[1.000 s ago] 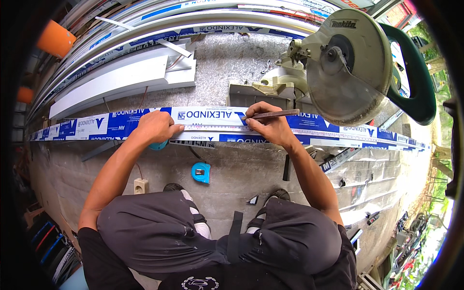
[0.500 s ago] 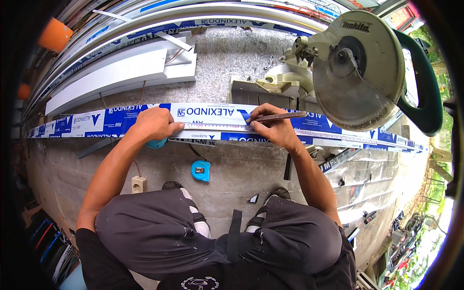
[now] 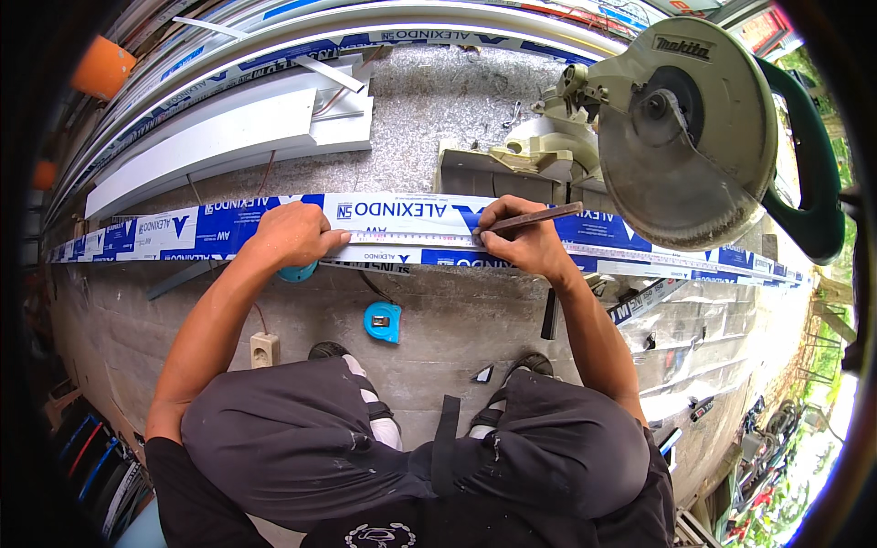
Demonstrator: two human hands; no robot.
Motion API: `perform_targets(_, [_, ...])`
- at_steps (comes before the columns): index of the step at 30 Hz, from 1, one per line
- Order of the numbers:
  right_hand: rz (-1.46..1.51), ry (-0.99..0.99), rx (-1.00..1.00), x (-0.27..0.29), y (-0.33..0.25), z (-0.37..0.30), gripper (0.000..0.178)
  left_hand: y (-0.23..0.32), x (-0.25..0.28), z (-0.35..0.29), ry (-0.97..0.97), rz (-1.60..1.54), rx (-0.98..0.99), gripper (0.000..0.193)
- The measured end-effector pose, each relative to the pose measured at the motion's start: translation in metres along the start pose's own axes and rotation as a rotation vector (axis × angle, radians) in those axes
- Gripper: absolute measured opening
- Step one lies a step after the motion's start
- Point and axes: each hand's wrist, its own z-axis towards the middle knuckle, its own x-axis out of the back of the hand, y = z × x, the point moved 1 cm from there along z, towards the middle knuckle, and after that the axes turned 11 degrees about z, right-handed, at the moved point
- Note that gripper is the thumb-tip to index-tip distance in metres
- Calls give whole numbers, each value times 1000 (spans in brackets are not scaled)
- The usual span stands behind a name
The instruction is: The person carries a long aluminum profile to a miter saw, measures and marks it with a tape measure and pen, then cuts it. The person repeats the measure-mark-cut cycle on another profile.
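Observation:
A long metal profile (image 3: pixel 402 212) in blue and white protective film lies across in front of me. Along its near side runs a thin measuring tape blade (image 3: pixel 416 240). My left hand (image 3: pixel 294 234) presses down on the profile with curled fingers, its thumb by the blade; a blue tape measure (image 3: pixel 297 272) shows partly beneath it. In a pinch, my right hand (image 3: pixel 523 236) holds a flat brown carpenter's pencil (image 3: pixel 539 217) slantwise, its tip end at the blade and hidden by the fingers.
A miter saw (image 3: pixel 685 137) with a green handle stands beyond the profile at right. White panels (image 3: pixel 206 151) lie at far left. On the floor are a second blue tape measure (image 3: pixel 382 321) and a power socket (image 3: pixel 265 350). Cluttered tools (image 3: pixel 758 457) lie at right.
Both hands remain at nearly the same places on the profile. The right hand and pencil have shifted very slightly, and the whole view has moved a little.

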Motion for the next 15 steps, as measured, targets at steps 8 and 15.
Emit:
perform_targets(8, [-14,8,49,-2,5,1,16,5,5,-2,-42,7,52,50])
perform_targets(15, [-37,9,52,-2,5,1,16,6,6,-3,-56,5,61,50])
